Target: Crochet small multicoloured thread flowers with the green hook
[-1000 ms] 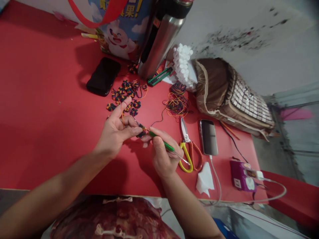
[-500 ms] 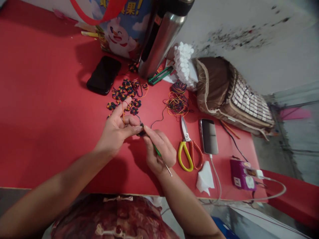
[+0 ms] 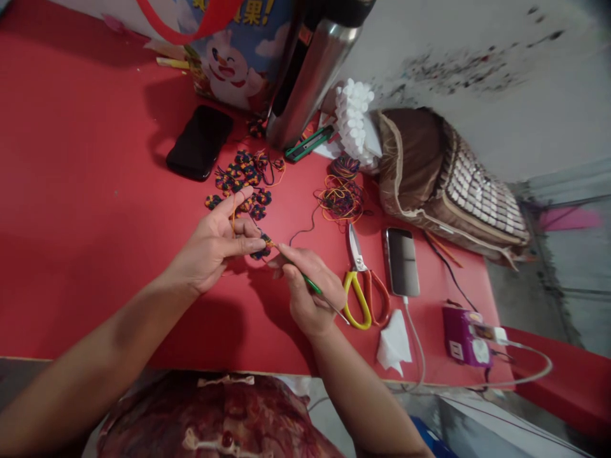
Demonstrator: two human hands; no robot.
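Observation:
Between the thumb and fingers of my left hand point(image 3: 214, 245) is a small dark crocheted piece point(image 3: 261, 248) with orange in it. Orange yarn point(image 3: 233, 213) loops over that hand's raised index finger. My right hand point(image 3: 312, 286) is closed around a crochet hook point(image 3: 312, 284) with a green grip; its front end meets the crocheted piece, and its metal rear end sticks out below the hand. Beyond my left hand lie several small crocheted flowers point(image 3: 243, 172) in dark and orange yarn. A loose tangle of multicoloured yarn point(image 3: 341, 194) lies to the right, a strand trailing toward my hands.
Right of my right hand are scissors point(image 3: 358, 280), a charging phone point(image 3: 401, 261), a crumpled tissue point(image 3: 395, 343) and a purple box point(image 3: 465, 336). Behind stand a steel flask point(image 3: 315, 76), a printed bag point(image 3: 233, 63), a green cutter point(image 3: 309, 144), a black phone point(image 3: 200, 143) and a brown cushion point(image 3: 429, 165).
My right hand has moved right and slightly down with the hook, away from my left. My left hand has shifted slightly left, and more of the crocheted piece shows.

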